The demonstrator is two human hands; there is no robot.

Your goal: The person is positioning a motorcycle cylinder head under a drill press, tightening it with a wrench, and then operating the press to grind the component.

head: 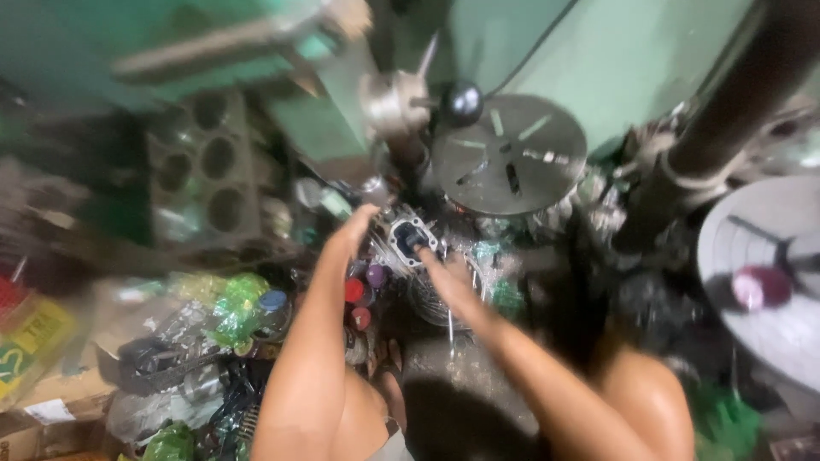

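Both hands reach to a finned metal engine cylinder [412, 242] below the green drill press [342, 119]: left hand [354, 229] spread against its side, right hand [434, 260] grip blurred, cannot tell.

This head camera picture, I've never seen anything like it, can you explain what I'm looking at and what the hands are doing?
The picture comes from a camera worn on a person's head, looking down, and it is blurred by motion. The two bare arms reaching forward are the wearer's own. Both hands meet at a small metal engine-like part with an oval opening: the left hand rests against its side, and the right hand touches its front. Whether either truly grips it is too blurred to tell. Above stands a green machine, probably a drill press, with a round slotted metal table and a black ball handle. Around the floor lie green plastic bags, cans with coloured caps and a cardboard box.
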